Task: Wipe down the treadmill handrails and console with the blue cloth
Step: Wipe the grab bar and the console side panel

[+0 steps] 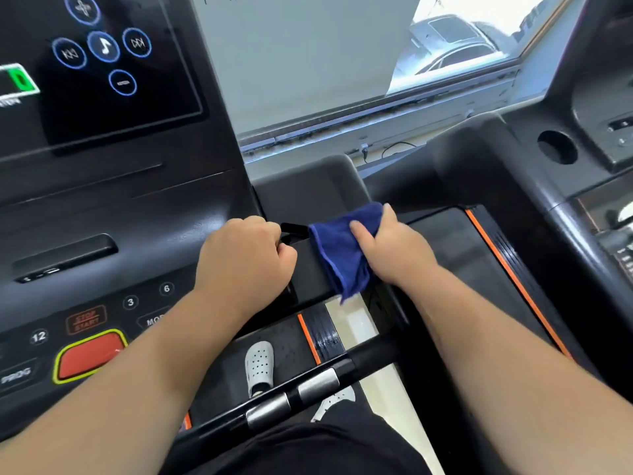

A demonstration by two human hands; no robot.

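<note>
Pressing the blue cloth [342,255] onto the black handrail [308,272], the person's right hand [394,248] has its fingers clamped on the fabric, thumb on top. The left hand [245,258] sits just beside it, fingers curled over the handrail's inner end, at the right edge of the console [102,217].

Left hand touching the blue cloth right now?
Apart. The head view shows a bare strip of black treadmill surface between the left hand and the blue cloth; only the right hand grips it.
</note>
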